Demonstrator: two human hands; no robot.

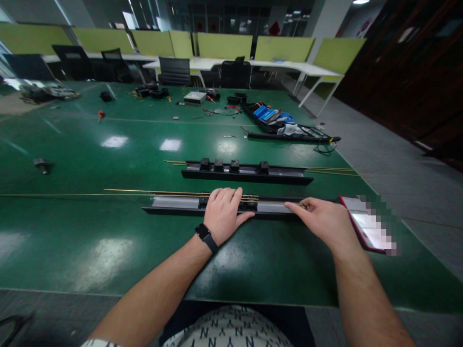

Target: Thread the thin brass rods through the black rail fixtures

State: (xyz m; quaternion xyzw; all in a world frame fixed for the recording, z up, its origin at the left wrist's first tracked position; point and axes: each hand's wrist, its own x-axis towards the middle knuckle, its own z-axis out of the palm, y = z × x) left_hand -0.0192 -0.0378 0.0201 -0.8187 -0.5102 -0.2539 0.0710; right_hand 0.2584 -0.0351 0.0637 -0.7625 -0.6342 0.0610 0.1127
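Observation:
In front of me a long black rail (173, 210) with a pale inner strip lies on the green table. My left hand (222, 212), a watch on its wrist, is laid over its middle, fingers over the far side and thumb along the near edge. Black blocks (249, 203) sit in the rail, partly hidden under that hand. Thin brass-coloured rods (133, 192) run along the rail and stick out to the left. Toward the rail's right end, my right hand (323, 219) pinches a thin brass-coloured rod (277, 202) between thumb and fingers.
Behind lies a second black rail (249, 177) with several blocks and rods. A red-edged notebook or folder (365, 224), partly pixelated, lies at right. Farther back are a black tray (260, 125) with blue packets, a grey box (195, 98) and small parts. A metal piece (42, 165) lies left.

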